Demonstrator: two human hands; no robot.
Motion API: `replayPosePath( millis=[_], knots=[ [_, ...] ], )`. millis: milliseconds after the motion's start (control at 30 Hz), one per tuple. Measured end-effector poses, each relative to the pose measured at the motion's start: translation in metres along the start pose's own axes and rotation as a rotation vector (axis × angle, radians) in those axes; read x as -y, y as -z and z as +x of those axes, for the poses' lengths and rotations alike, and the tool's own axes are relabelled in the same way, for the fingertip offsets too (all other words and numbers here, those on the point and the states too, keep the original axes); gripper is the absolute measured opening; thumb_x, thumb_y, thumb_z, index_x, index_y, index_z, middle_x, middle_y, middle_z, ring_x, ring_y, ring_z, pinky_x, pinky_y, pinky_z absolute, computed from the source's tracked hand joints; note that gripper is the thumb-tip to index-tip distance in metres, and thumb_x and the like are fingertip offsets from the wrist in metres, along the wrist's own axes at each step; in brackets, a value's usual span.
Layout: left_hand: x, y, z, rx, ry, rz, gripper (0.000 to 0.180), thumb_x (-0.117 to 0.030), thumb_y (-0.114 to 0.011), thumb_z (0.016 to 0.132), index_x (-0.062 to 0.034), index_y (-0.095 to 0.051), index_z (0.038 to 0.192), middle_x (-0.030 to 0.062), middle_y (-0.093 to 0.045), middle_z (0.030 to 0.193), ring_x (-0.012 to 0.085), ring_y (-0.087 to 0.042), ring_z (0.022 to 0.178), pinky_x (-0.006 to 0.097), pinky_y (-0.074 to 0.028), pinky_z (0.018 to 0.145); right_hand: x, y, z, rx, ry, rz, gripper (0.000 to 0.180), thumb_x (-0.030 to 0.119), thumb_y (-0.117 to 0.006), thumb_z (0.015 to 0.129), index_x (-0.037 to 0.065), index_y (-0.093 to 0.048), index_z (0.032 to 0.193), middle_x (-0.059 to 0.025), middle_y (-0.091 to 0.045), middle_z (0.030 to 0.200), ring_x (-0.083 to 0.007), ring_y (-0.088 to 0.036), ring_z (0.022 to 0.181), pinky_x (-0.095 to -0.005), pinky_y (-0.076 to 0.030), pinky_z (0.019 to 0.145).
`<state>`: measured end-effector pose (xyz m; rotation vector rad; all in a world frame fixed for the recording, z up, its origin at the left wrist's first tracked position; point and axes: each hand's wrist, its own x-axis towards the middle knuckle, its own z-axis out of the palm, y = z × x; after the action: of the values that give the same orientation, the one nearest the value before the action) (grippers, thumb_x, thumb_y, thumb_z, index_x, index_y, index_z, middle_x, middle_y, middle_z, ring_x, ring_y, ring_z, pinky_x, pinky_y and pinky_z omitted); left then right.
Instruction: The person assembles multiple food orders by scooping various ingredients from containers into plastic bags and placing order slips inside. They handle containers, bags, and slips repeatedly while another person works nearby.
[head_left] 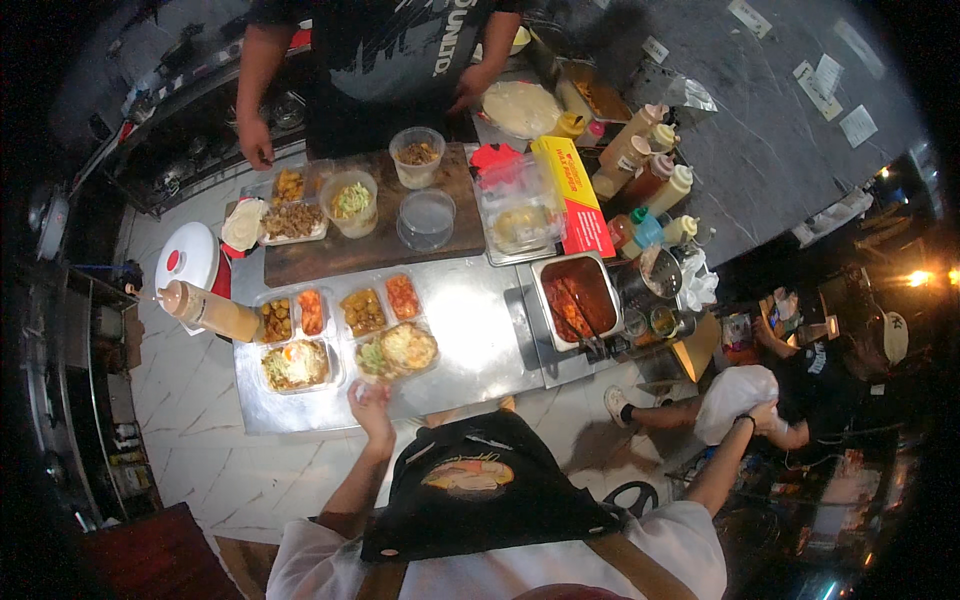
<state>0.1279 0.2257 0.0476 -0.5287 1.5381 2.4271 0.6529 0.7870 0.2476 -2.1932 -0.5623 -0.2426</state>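
Note:
My left hand (372, 407) is at the near edge of the steel counter, its fingers apart, close below a clear compartment tray (421, 340). That tray holds browned cubes, a red side and a fried egg over food. Left of it lies a second such tray (335, 362), also with an egg. My right arm reaches far out to the right, a dark band at the wrist. My right hand (764, 416) overlaps a passing person in a black shirt and white shorts (735, 400); its fingers are too unclear to read.
Across the counter stands a person (390, 70) near a wooden board (300, 262) with tubs and a meat-filled tray. A sauce bottle (215, 312) stands left, beside a white-lidded container (187, 258). Right are a steel pan of red food (597, 283), a yellow-red box (572, 190) and several squeeze bottles (648, 178).

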Motion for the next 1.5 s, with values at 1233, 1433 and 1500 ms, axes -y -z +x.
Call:
replayPosePath(
  millis=[1233,1433,1500],
  knots=[
    [-0.310,0.034,0.118,0.126,-1.287,1.139,0.082,-0.017,-0.085,0.055,-0.0025,-0.042,0.123,0.0173,-0.056,0.116,0.0271,-0.058,0.103,0.036,-0.046,0.086,0.079,0.402,-0.569,1.781,1.843,1.340,0.061,0.019,-0.077,0.066,0.003,-0.047,0.117,-0.0145,-0.054,0.114,-0.0330,-0.052,0.105,-0.0423,-0.041,0.088],
    [-0.298,-0.030,0.012,1.071,-0.707,0.871,0.111,-0.032,-0.086,0.053,-0.0052,-0.022,0.139,0.0206,-0.050,0.124,0.0334,-0.054,0.110,0.040,-0.042,0.094,0.087,0.420,-0.594,1.777,2.004,1.399,0.110,0.061,-0.077,0.051,0.004,-0.032,0.133,-0.0167,-0.042,0.132,-0.0364,-0.037,0.123,-0.0496,-0.026,0.101],
    [-0.279,-0.053,-0.006,1.043,-0.588,0.775,0.114,-0.030,-0.085,0.054,-0.0082,-0.014,0.141,0.0202,-0.058,0.113,0.0365,-0.057,0.104,0.040,-0.044,0.091,0.086,0.406,-0.588,1.836,2.002,1.263,0.119,0.061,-0.081,0.044,0.004,-0.029,0.134,-0.0151,-0.042,0.133,-0.0357,-0.036,0.124,-0.0479,-0.025,0.103]
  ],
)
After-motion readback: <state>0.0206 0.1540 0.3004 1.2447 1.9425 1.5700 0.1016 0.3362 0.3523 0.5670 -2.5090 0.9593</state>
